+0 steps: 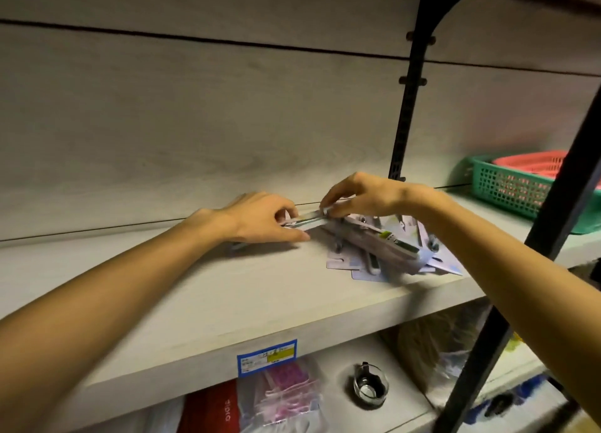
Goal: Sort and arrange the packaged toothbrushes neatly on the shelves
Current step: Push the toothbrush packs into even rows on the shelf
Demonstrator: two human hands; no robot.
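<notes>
One packaged toothbrush [309, 218] spans the gap between both hands, low over the shelf [227, 289]; right hand [364, 195] fingers are pinched on its far end, left hand [263, 219] fingers closed on its near end; it likely handles as light, stiff card with slippery blister, best gripped at card edges; a loose pile of packs [390, 250] lies under the right wrist; a green basket [507, 188] stands well right.

Pale wood-grain back panel [227, 107] behind the fingers, dim light, pale shelf board [201, 302] beneath them, black slotted upright [411, 100] just right of them, black diagonal strut [553, 224] farther right, lower shelf [351, 361] below, 1 blue label [266, 357] on the board's front edge
</notes>
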